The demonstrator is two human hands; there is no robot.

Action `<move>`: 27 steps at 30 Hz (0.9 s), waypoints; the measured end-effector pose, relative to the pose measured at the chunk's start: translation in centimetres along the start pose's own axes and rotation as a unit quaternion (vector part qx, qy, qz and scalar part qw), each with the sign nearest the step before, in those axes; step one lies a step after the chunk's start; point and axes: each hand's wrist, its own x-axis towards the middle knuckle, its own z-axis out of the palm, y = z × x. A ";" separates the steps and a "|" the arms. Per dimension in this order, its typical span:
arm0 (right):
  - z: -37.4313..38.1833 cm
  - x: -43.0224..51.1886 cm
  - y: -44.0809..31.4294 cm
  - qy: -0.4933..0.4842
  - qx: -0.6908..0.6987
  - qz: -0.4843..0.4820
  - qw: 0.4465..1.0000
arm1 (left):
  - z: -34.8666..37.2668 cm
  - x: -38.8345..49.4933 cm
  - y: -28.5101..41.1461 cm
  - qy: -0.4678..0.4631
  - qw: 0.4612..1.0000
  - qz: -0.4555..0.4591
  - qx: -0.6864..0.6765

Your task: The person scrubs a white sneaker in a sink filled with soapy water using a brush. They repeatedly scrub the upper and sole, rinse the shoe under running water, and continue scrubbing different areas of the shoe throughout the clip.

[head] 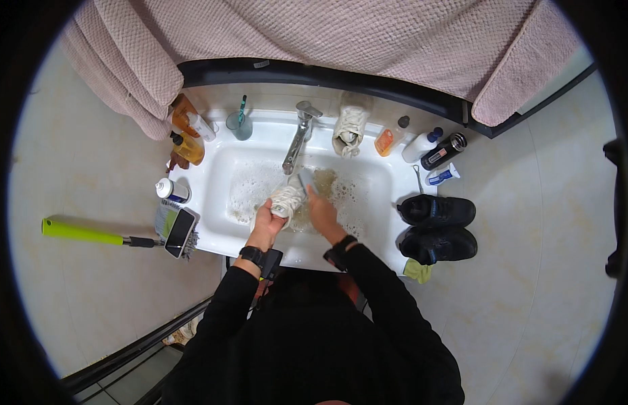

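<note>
My left hand (268, 221) grips a white lace-up shoe (286, 199) by its rear part, low over the basin. In my right hand (322, 212) is a grey handheld tool, probably a scrubbing brush (308, 183), held against or just beside the shoe's right side; its bristles are hidden. Cloudy, sudsy water (352, 202) with brownish foam lies in the white sink (400, 187) beneath both hands. The chrome faucet (296, 147) reaches over the basin just beyond the shoe. A second white shoe (350, 130) leans on the back ledge, right of the faucet.
Black shoes (438, 230) sit at the sink's right edge, near a black flask (443, 151) and several bottles. On the left stand a yellow pump bottle (188, 149), a cup with a toothbrush (239, 125) and a green-handled brush (83, 231). A pink towel (314, 30) hangs beyond.
</note>
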 end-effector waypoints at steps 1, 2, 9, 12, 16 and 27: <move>0.1 0.3 0.0 -0.017 -0.001 0.002 1.000 | 0.1 0.1 0.1 -0.009 1.000 0.010 -0.003; 0.1 0.3 -0.1 0.041 -0.021 -0.037 0.998 | 0.1 0.1 0.1 -0.008 0.999 0.037 0.013; -0.8 -0.2 -0.7 0.087 -0.007 -0.094 0.992 | -0.3 0.5 0.4 0.023 0.999 -0.002 -0.023; -0.2 -1.4 -0.7 0.085 -0.089 -0.175 0.977 | -1.1 1.1 0.9 0.034 0.999 -0.006 -0.031; 0.6 -0.8 -0.7 -0.013 0.170 0.005 0.985 | -2.0 2.0 0.0 0.041 0.998 0.005 -0.045; -2.7 -3.2 -2.6 -0.142 0.044 -0.058 0.987 | -1.8 2.9 -1.3 0.056 0.995 -0.039 0.075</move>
